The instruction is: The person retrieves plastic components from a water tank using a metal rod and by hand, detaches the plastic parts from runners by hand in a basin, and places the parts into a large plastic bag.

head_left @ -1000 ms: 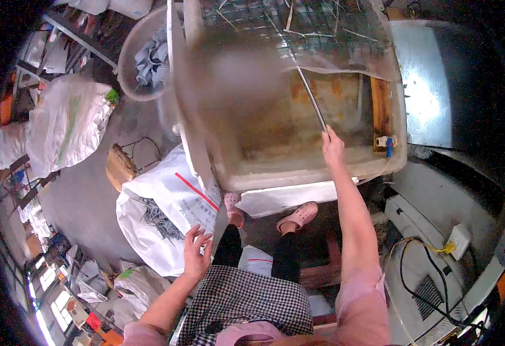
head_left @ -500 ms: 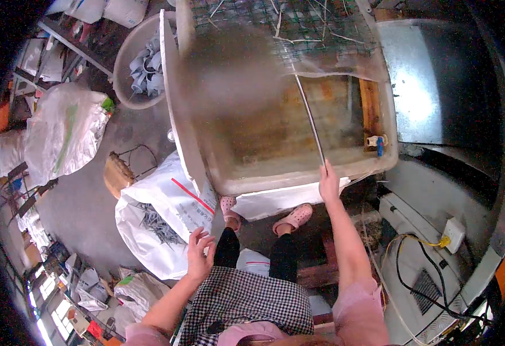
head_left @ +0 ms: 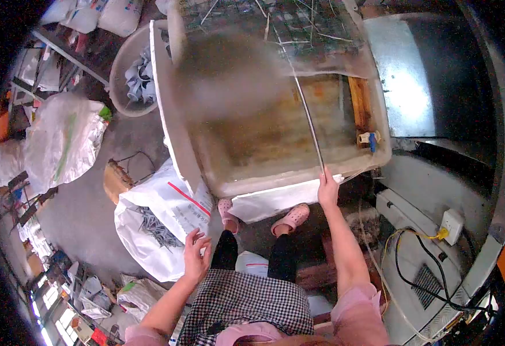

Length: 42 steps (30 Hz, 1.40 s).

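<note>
My right hand is closed round the near end of a long thin metal rod, just above the front rim of a large water tank. The rod slants away over brownish water towards a dark green mesh with pale strips on it, at the tank's far part. The rod's far end is hard to make out there. My left hand hangs empty with its fingers apart and slightly curled, beside a white sack holding thin grey pieces. A blurred spot hides the tank's left part.
A round tub with grey curved parts stands left of the tank. Further left lies a large plastic bag. A blue-handled valve sits inside the tank's right side. Cables and a grey machine are at the right.
My right hand has drawn the rod back towards me, from over the water to the tank's front rim. The left hand stays open near the sack. The view has shifted slightly.
</note>
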Available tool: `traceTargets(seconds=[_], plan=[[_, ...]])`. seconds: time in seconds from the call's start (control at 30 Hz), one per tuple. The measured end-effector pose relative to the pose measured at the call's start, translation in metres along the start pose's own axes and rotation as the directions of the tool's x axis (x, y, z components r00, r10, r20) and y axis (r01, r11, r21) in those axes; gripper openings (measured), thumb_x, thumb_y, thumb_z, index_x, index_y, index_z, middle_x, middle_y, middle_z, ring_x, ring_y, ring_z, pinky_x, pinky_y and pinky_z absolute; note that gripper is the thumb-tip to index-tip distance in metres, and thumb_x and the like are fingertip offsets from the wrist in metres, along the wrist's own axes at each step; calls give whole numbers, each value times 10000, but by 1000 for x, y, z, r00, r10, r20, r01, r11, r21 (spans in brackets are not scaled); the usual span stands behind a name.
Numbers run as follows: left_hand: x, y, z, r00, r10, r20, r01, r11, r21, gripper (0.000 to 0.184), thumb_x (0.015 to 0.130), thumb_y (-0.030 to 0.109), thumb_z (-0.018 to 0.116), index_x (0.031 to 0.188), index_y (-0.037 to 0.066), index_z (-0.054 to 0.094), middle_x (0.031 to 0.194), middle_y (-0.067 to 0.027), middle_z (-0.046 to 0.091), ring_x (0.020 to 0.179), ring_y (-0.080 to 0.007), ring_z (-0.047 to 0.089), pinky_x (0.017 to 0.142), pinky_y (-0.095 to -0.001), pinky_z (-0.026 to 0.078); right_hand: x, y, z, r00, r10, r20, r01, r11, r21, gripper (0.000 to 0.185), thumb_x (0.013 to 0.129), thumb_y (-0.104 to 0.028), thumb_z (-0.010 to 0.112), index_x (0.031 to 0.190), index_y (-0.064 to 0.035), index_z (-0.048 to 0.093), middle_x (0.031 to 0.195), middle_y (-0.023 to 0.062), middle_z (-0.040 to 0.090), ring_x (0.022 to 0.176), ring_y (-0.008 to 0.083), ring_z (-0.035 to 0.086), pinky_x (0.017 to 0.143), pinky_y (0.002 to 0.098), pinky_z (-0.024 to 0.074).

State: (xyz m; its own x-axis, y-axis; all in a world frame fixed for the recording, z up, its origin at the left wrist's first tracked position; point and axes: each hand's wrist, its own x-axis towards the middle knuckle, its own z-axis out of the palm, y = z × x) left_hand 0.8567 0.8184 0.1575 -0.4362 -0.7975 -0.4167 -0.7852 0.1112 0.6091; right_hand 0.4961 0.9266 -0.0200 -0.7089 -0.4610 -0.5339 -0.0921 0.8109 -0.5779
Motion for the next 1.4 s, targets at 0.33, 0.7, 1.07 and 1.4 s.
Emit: traceTargets(seconds=[0.33,0.7,1.07,1.4], plan=[[-5,7,3,1000,-28,9,28,1000,12,157,750,8,562,906,18,577,1137,-196,422,958,-276,532,766,-338,471,-1,19,-3,985,-149,-82,147,988,-39,371,865,-242,459,1206,-94,465,812,238,577,742,398,551,642,437,425],[-5,17,15,997,20,73,-19,1000,-22,201,742,8,581,941,33,567,1159,-186,401,966,-289,512,776,-341,467,-41,45,-41,994,-19,-109,27,997,74,362,866,-194,464,1181,-16,471,1079,202,551,988,314,538,833,334,408],[-3,8,9,998,23,58,-25,999,34,169,735,-4,585,902,24,572,1143,-188,416,972,-286,511,763,-343,475,80,-2,-1,984,-128,-128,140,986,92,370,871,-234,474,1142,18,491,911,230,576,817,330,556,725,375,425],[3,1,24,999,-10,44,9,1000,18,174,734,11,586,906,31,570,1137,-187,417,969,-300,500,770,-350,459,120,-33,19,969,-158,-188,168,985,39,349,860,-253,484,1120,-23,518,951,240,568,876,373,552,751,409,432]])
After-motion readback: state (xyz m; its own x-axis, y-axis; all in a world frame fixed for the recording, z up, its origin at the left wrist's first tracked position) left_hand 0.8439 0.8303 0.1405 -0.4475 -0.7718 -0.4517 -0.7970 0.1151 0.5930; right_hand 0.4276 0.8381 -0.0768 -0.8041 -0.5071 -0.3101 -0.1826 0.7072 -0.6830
